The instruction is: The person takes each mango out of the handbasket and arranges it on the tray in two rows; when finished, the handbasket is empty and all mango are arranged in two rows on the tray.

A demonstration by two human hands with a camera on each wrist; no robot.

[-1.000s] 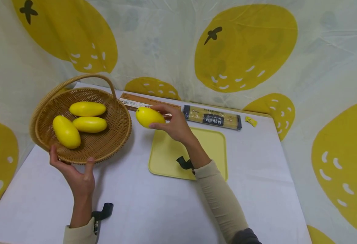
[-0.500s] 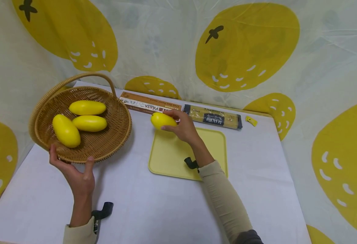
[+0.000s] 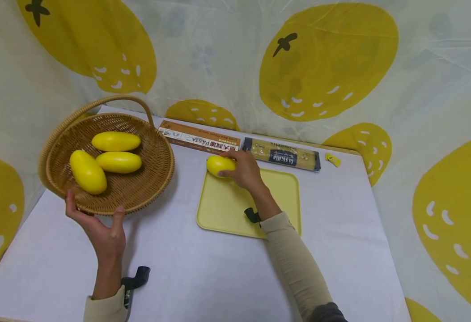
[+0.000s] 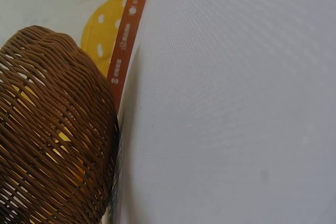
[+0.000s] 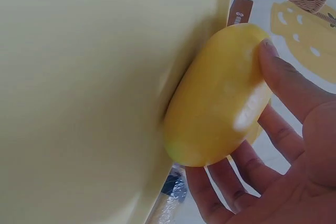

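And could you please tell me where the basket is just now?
The basket is at the left of the head view, its near rim held by the left hand, with the box by its far right edge.

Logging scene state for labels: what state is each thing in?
Basket, handle up, near rim held by left hand
Three yellow fruits, lying in the basket
Fourth fruit, held by right hand at far left corner of tray; contact unclear
Tray, lying flat
Pasta box, lying flat; seal not visible
Spaghetti packet, lying flat; seal unclear
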